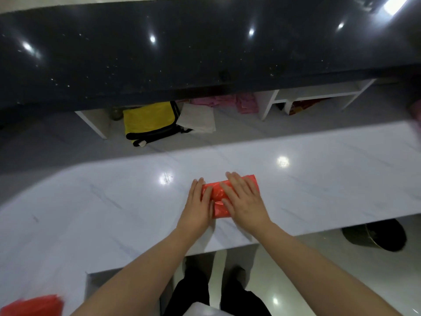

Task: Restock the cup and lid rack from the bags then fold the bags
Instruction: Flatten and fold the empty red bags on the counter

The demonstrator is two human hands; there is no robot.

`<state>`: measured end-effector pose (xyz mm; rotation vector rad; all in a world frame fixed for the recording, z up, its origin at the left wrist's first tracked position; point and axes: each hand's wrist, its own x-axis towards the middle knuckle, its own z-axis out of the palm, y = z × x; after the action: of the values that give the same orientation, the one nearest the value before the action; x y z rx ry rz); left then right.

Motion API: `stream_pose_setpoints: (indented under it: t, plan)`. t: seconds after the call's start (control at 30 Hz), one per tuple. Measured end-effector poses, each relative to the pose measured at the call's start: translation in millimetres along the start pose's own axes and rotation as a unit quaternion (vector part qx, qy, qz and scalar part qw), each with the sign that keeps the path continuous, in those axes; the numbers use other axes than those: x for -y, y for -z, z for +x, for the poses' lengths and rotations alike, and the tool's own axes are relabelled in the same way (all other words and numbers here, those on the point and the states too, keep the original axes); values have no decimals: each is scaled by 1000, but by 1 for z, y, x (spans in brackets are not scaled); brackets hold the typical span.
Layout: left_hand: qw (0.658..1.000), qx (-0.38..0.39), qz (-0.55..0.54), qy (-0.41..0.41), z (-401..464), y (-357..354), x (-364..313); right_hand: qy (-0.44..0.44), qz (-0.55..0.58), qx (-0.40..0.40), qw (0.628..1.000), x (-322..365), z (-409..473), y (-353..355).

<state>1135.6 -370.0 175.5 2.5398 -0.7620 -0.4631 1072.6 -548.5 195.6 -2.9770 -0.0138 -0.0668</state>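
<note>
A folded red plastic bag [217, 197] is lying flat on the white marbled table [319, 185], near the table's front edge and roughly at the middle of the view. The bag is forming a compact rectangle, with its long side running left to right and a lower portion extending toward the person.

The left hand [198, 206] is resting on the left end of the bag. Its fingers are lying straight and close together, pointing away from the person, with the palm side pressing down on the plastic and the table beside it. The right hand [245, 199] is covering the right portion of the bag. Its fingers are lying straight and slightly spread, pressing flat on the plastic. Neither hand is curling around or pinching the bag. The two hands are sitting just beside each other, with a strip of red plastic showing between them.

A second piece of red plastic [32, 305] is showing blurred at the lower left corner of the view, on the table's near side.

Beyond the table, a yellow and black bag [150, 122] is lying on the floor, touching a folded white sheet [197, 119]. Pink plastic items [246, 102] are lying under a dark glossy counter [182, 53]. A white shelf frame [314, 93] is standing to the right of these. A dark round object [376, 236] is sitting on the floor below the table's right part.
</note>
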Motion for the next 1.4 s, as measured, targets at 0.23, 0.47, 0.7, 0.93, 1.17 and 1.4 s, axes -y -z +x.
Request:
stream_pose_setpoints:
  t: [0.23,0.47,0.7,0.93,1.17,1.4]
  plan:
    - [999,-4,34,-42,7,3,3,-89,-31,125,988,-5,1,-17]
    - [983,-43,170,-51,24,1,-24,-93,-15,139,986,-7,1,-24]
    - [987,2,161,-2,27,-15,-12,-108,10,103,989,-16,0,-27]
    - [984,-10,179,-1,27,-21,-10,-125,-2,80,989,-27,-4,-35]
    - [984,-14,175,-1,29,-24,-9,-128,-12,78,989,-27,-2,-41]
    - [984,4,178,-4,28,-19,-10,-133,-15,111,985,-25,-3,-34]
